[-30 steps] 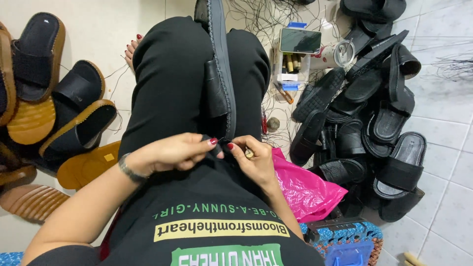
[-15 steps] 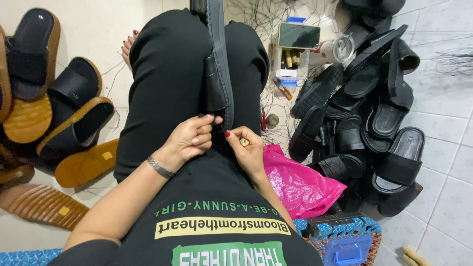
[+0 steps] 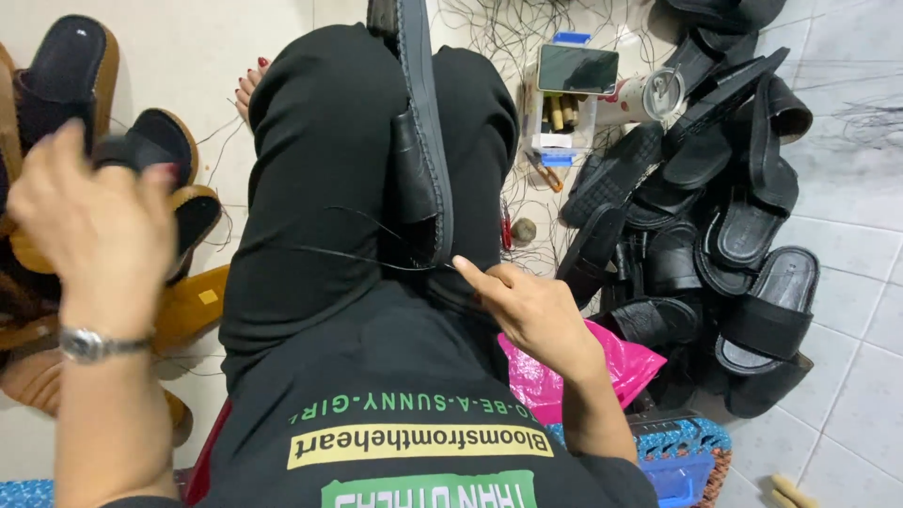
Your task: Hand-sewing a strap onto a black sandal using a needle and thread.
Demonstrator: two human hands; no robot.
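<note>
Head view: a person sits on the floor and looks down at their own lap. The right hand [image 3: 541, 310] is closest, low on the lap, with its fingers pinched together at the near end of a black sandal [image 3: 419, 141]. I cannot tell what it pinches. The sandal stands on its edge between the knees. Its long side runs straight away from the body, so it lies just ahead of the right hand. A thin black thread [image 3: 339, 252] runs from the sandal's near end out to the left. The left hand [image 3: 94, 221] is lifted high and far out to the left, blurry, with its fingers curled shut. It looks like it grips the thread's end, but I cannot be sure. The right hand is much nearer to the sandal.

On the right, a pink bag [image 3: 564, 376] sits beside the leg. Further off lies a heap of black sandals [image 3: 724, 216]. On the left sit brown sandals [image 3: 179, 207]. Bare tile floor [image 3: 235, 47] lies beyond them.
</note>
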